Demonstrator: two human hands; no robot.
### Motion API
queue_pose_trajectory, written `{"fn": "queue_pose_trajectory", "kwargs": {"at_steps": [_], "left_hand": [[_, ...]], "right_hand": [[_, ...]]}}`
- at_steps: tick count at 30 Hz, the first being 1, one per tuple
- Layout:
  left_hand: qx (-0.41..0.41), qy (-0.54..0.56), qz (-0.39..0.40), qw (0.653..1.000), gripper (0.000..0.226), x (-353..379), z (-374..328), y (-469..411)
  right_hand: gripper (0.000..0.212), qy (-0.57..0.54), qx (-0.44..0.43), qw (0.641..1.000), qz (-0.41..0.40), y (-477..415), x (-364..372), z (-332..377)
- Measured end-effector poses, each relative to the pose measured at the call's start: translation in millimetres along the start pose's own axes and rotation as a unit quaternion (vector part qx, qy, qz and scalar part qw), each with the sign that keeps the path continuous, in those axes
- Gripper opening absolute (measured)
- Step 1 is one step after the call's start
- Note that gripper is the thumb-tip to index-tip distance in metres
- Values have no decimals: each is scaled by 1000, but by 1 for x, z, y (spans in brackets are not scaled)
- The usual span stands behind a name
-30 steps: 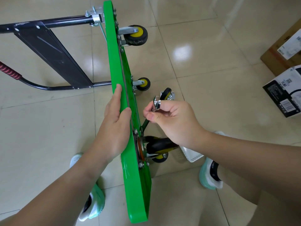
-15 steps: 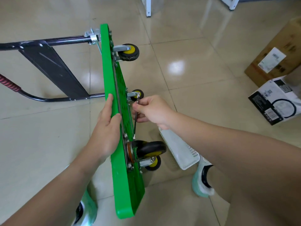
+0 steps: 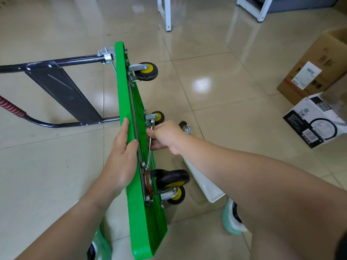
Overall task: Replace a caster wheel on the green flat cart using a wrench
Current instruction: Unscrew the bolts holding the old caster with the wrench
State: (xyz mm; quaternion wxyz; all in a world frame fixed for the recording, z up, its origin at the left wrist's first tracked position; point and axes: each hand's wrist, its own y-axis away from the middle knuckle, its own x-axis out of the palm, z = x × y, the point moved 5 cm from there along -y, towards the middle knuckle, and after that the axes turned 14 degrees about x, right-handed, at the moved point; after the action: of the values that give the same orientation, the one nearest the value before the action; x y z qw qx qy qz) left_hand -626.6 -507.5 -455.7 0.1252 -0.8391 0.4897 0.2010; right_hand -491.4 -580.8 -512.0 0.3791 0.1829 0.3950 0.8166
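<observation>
The wrench [image 3: 148, 154] lay along the cart's [image 3: 148, 231] underside, its lower end on a bolt beside the near wheel [image 3: 172, 178], apparently to work that mount. The right hand [image 3: 165, 136] was curled round its upper half. The cart stood on edge, wheels sideways for access, and the left hand [image 3: 122, 158] clasped its top edge to steady it. A loose wheel [image 3: 185, 126] lay just beyond the cart.

The cart [image 3: 148, 228] is coloured green, its wheels [image 3: 147, 73] black with yellow hubs; the handle [image 3: 78, 60] is finished black, with a grip [image 3: 11, 107] striped red and black; the floor [image 3: 47, 175] is tiled beige
</observation>
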Motion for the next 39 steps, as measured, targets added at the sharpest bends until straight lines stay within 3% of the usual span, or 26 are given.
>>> {"fn": "queue_pose_trajectory", "kwargs": {"at_steps": [13,19,25,30,34,39], "left_hand": [[-6,7,-2,1000,63,0,0,1],[-9,5,3,1000,63,-1,2,-1],[-5,1,7,1000,62,0,3,0],[-2,-4,12,1000,62,-2,5,-1],[1,1,17,1000,64,-1,4,-2],[6,-3,15,1000,64,0,3,-2]], "right_hand": [[44,78,11,997,21,-7,10,6],[31,128,-83,988,7,2,11,8],[31,65,-71,995,-6,2,0,-3],[21,92,-130,987,-11,29,7,1],[10,112,-230,966,-42,57,5,-25],[21,11,-273,961,-48,80,-5,-32]]}}
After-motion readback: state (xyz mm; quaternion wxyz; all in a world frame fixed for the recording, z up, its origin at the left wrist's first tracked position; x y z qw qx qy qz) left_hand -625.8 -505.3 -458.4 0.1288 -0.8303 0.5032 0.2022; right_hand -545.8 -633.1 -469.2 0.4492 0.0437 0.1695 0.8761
